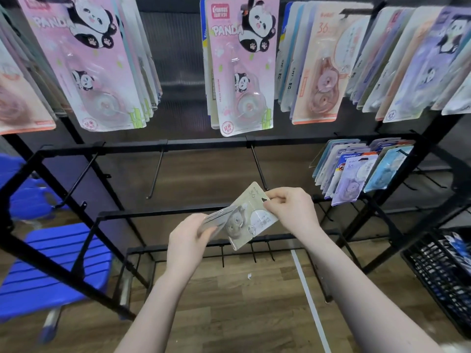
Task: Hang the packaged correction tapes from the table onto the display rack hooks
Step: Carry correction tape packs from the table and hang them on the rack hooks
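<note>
**Inspector A:** Item under handling: a stack of packaged correction tapes (243,220), pale green cards, held in mid-air in front of the display rack (204,143), below its middle bar.

**Inspector B:** Hands?

**Inspector A:** Left hand (190,236) grips the lower end of the stack, fingers curled round its edge. Right hand (288,208) pinches the upper edge of the front card near its hang hole, fingers bent (thumb hidden behind the card). The front card is tilted, top corner pointing up and left.

**Inspector B:** Nearest hook?

**Inspector A:** A bare hook (258,167) slants down from the middle bar, its tip just beside the card's top corner. I cannot tell whether they touch. Two more bare hooks stand to the left.

**Inspector B:** Surroundings?

**Inspector A:** The top row carries pink panda packs (239,67) and further packs either side. A small batch hangs on the middle row (356,171), right. Blue chair (58,266) at left, black crate (443,273) at right, wood-pattern floor (229,301) beneath.
</note>
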`<state>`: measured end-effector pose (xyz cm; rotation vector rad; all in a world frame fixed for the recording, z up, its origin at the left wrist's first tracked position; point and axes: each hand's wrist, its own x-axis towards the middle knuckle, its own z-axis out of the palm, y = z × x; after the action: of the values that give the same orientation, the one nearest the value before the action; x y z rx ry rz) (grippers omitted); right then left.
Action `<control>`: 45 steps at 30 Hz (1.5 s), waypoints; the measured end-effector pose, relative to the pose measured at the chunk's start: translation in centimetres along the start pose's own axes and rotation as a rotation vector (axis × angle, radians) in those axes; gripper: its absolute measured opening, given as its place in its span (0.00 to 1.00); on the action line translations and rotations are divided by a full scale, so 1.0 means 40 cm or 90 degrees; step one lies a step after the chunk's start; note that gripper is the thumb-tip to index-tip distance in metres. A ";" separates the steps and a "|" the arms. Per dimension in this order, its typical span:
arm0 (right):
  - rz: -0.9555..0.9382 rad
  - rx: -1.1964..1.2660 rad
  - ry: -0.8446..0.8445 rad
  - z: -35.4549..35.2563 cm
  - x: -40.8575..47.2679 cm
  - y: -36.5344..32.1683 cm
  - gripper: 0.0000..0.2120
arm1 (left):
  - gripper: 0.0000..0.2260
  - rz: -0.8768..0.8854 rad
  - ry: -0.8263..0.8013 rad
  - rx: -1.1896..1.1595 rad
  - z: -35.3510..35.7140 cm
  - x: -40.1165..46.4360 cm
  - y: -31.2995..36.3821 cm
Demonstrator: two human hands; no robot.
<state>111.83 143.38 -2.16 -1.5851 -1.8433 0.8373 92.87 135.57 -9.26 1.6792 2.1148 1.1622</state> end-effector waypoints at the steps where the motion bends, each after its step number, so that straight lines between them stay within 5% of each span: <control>1: -0.010 -0.001 0.012 -0.004 -0.001 0.009 0.12 | 0.06 -0.010 0.003 -0.013 0.000 -0.001 0.003; 8: -0.127 -0.042 0.051 -0.023 0.014 0.048 0.04 | 0.09 -0.106 -0.017 -0.102 0.012 0.007 0.017; 24: -0.310 -0.043 0.051 -0.038 0.071 0.034 0.05 | 0.04 -0.148 0.008 -0.187 0.011 0.020 0.057; 32: -0.255 -0.052 -0.059 -0.035 0.172 0.042 0.06 | 0.09 -0.186 -0.003 -0.265 -0.020 0.034 0.074; 45: -0.232 -0.058 0.031 -0.003 0.283 0.006 0.06 | 0.09 -0.199 -0.007 -0.345 -0.062 0.051 0.088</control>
<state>110.46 154.60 -2.05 -1.2507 -2.0735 0.5530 93.32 136.43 -4.60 1.0710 1.7490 1.4431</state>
